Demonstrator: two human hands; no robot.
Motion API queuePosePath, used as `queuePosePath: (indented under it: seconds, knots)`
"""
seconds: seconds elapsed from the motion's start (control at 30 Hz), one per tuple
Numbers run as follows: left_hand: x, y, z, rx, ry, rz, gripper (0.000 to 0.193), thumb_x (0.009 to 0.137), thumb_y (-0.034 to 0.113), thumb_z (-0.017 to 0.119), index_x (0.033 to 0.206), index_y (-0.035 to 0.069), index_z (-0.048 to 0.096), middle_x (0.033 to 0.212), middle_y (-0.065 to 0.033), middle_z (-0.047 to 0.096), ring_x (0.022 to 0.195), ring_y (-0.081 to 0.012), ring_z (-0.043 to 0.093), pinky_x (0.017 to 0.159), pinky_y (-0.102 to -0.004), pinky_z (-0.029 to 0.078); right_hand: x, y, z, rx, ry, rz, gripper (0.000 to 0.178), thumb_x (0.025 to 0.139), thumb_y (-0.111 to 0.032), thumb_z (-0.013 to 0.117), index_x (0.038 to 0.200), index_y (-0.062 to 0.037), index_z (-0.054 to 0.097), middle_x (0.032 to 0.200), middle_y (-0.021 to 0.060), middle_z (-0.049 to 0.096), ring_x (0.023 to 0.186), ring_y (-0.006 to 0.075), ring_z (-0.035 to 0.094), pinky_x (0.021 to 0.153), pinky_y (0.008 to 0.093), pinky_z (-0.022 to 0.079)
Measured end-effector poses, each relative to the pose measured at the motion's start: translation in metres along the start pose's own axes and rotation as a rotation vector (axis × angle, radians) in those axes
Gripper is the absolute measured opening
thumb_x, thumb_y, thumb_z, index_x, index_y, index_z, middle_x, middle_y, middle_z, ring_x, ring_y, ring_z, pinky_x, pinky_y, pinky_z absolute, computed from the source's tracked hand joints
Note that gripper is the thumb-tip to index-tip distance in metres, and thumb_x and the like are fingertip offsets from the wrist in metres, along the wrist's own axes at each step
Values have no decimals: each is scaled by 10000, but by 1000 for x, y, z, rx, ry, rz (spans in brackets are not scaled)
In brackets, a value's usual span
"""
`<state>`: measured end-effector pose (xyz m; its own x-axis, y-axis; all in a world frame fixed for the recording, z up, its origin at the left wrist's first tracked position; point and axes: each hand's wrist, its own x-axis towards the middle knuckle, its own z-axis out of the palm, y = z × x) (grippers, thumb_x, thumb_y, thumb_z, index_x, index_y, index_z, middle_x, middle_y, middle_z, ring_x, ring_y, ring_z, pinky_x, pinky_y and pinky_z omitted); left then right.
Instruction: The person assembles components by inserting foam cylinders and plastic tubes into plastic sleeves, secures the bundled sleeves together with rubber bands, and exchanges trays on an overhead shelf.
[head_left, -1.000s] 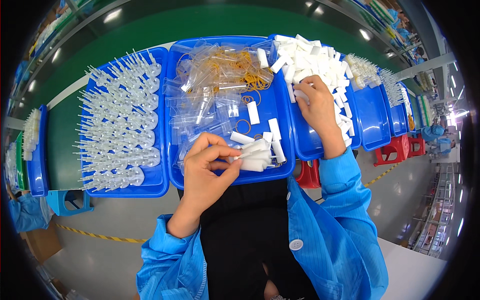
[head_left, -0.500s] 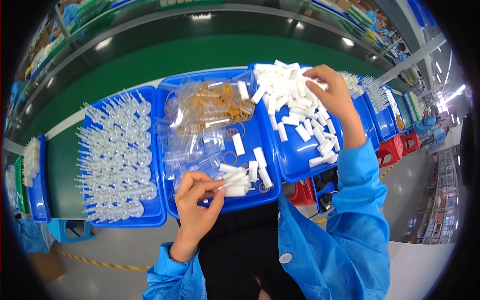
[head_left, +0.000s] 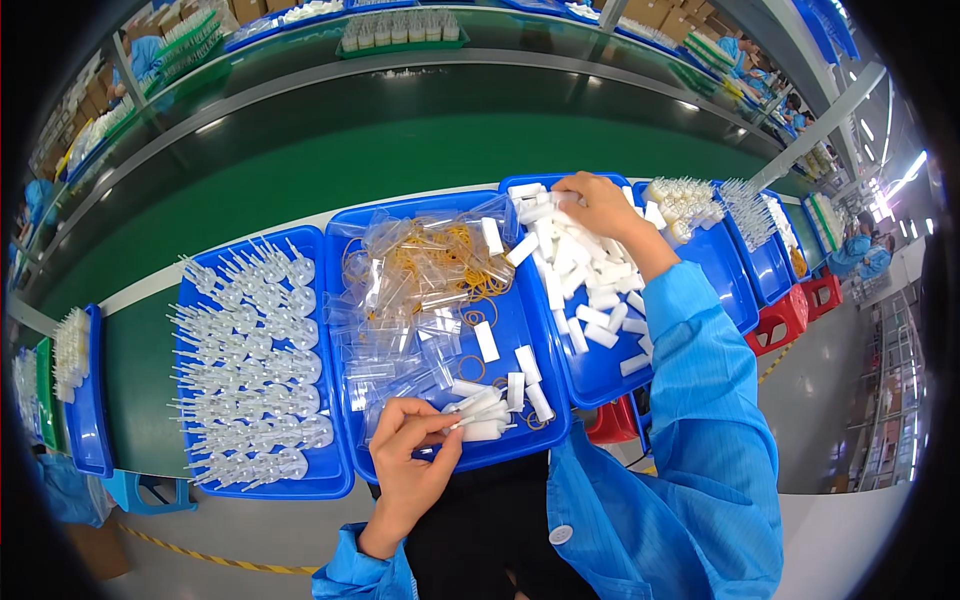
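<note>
My left hand [head_left: 412,465] is at the near edge of the middle blue tray [head_left: 537,330], thumb and fingers pinched on a thin white piece [head_left: 458,424], partly hidden by the fingertips. Right beside those fingers lies a small heap of white blocks [head_left: 484,430], some with thin stems sticking out. My right hand [head_left: 607,212] reaches to the far side of the tray on the right, where loose white blocks [head_left: 575,262] are piled. Its fingers are bent down and closed at a white block on the pile; the grip is partly hidden.
Clear plastic sleeves [head_left: 395,350] and yellow rubber bands [head_left: 455,255] fill much of the middle tray. To the left, a blue tray [head_left: 338,440] holds rows of translucent droppers [head_left: 255,375]. Beyond runs a green conveyor belt [head_left: 400,150]. Red stools [head_left: 778,320] stand at the right.
My right hand has moved left across the block pile and down onto it, its fingers closing. The left hand keeps its pinch beside the small heap. The whole view has tilted upward.
</note>
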<state>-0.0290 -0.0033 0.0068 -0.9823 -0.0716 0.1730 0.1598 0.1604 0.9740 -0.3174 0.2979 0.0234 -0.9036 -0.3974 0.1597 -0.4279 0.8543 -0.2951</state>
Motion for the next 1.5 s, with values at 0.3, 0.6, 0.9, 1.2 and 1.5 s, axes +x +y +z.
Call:
queuePosePath:
  seconds: [0.3, 0.6, 0.9, 1.2, 1.5]
  knots:
    - [-2, -1, -1, 15, 47, 55, 167, 739, -81, 734, 896, -29, 712, 932, -75, 558, 783, -125, 618, 636, -218, 566, -8, 6, -1, 105, 193, -124, 156, 765, -125, 680, 888, -34, 713, 854, 153, 637, 815, 322, 623, 729, 415, 497]
    - [3, 5, -2, 173, 147, 211, 140, 735, -89, 732, 857, -35, 690, 907, -101, 603, 775, -148, 629, 620, -231, 557, -131, -137, -36, 881, 335, 120, 164, 898, -98, 638, 1036, -13, 612, 844, 28, 651, 671, 24, 551, 545, 154, 390]
    - [1, 13, 10, 187, 143, 338, 166, 702, -104, 727, 843, -32, 679, 863, -99, 605, 683, -163, 634, 575, -238, 516, -184, -204, 25, 1203, 290, 50, 162, 788, 103, 684, 879, 17, 581, 945, 146, 660, 860, 155, 637, 758, 271, 512]
    - [-2, 5, 11, 230, 160, 324, 140, 702, -94, 736, 811, -30, 676, 929, -111, 635, 763, -167, 657, 636, -243, 554, -186, -214, 27, 1131, 243, 60, 182, 745, 72, 746, 893, 20, 654, 929, 99, 629, 775, 107, 621, 654, 207, 501]
    - [-4, 10, 16, -18, 15, 142, 404, 710, -148, 617, 1089, -7, 621, 1099, -115, 546, 893, -177, 654, 735, -288, 595, -181, -205, 23, 865, 252, -74, 255, 676, -46, 832, 884, -28, 686, 806, 73, 674, 708, 144, 622, 601, 257, 460]
